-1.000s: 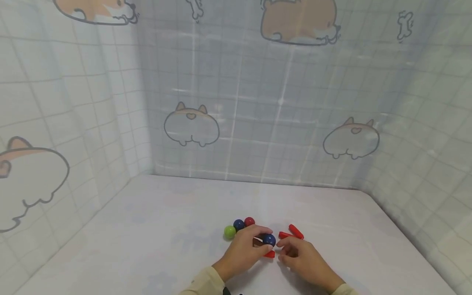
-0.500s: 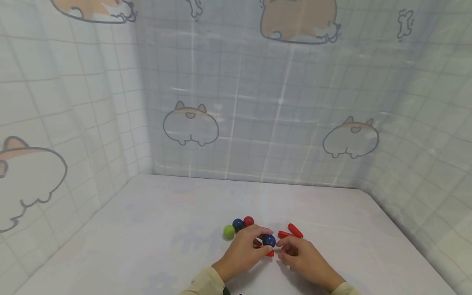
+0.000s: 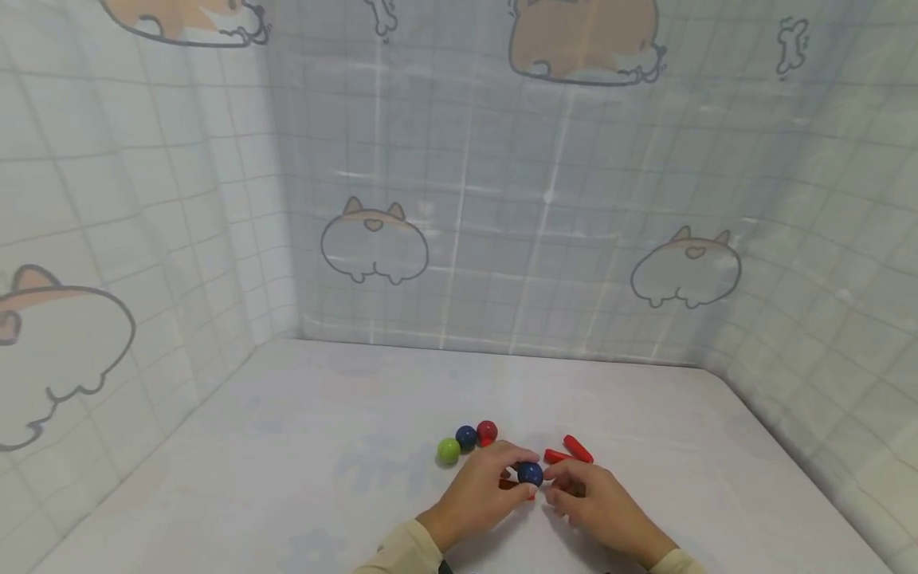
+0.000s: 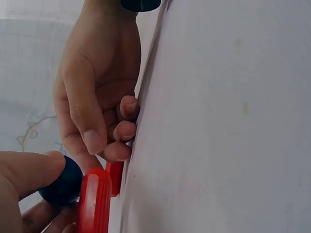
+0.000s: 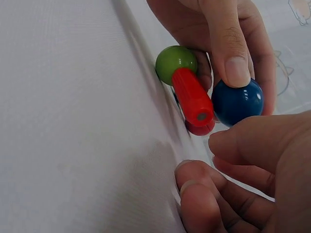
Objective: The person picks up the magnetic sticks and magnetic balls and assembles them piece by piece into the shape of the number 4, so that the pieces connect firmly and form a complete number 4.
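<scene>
My left hand (image 3: pixel 476 496) pinches a glossy dark blue ball (image 3: pixel 530 475) between thumb and fingers, close over the table. Beside that ball, partly under the left hand, is a ribbed red stick (image 5: pixel 191 94) with a grey disc at its end. My right hand (image 3: pixel 606 510) faces it from the right, fingers loosely bent and holding nothing; its fingertips are right at the ball. Beyond the left hand are a green ball (image 3: pixel 449 451), a second blue ball (image 3: pixel 466 436) and a red ball (image 3: pixel 487 431), with a bit of red stick showing below the red one.
Two loose red sticks, one slanted (image 3: pixel 578 449) and one partly covered (image 3: pixel 556 457), lie just beyond the right hand. The white tabletop (image 3: pixel 301 446) is enclosed by a grid-patterned curtain (image 3: pixel 488 303) with dog drawings at the back and sides.
The left hand has shifted slightly right and nearer with the blue ball, closing the gap to the right fingertips. Less of the red stick beneath it shows. The right hand has barely moved.
</scene>
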A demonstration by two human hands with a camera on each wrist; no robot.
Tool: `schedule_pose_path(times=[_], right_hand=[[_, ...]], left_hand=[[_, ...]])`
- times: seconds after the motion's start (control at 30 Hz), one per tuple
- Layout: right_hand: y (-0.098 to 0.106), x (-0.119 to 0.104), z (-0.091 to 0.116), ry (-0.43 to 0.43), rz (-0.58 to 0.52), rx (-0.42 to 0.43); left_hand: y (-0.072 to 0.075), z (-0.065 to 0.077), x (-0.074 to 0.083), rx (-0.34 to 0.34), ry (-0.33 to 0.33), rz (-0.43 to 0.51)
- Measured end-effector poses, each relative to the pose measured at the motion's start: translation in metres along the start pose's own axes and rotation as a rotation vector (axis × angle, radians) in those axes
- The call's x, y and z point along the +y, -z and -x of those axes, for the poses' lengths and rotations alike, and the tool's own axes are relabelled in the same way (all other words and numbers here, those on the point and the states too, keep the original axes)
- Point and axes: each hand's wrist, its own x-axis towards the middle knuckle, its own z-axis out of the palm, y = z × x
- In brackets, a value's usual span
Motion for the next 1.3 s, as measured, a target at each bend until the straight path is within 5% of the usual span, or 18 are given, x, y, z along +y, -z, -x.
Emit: schedule_pose_path(times=[0.4, 0.8, 1.3], right_hand=[[-0.005, 0.005, -0.004, 0.049, -0.012, 0.030], [-0.003, 0.011, -0.005, 0.059, -0.040, 0.013], [0.004, 0.013, -0.002, 0.072, -0.056, 0.013]], left_hand=[[-0.003, 0.004, 0.001, -0.045, -0.105, -0.240], [-0.007, 0.001, 0.002, -0.059, -0.114, -0.144], [-0.011, 0.000, 0.000, -0.043, -0.218, -0.246]])
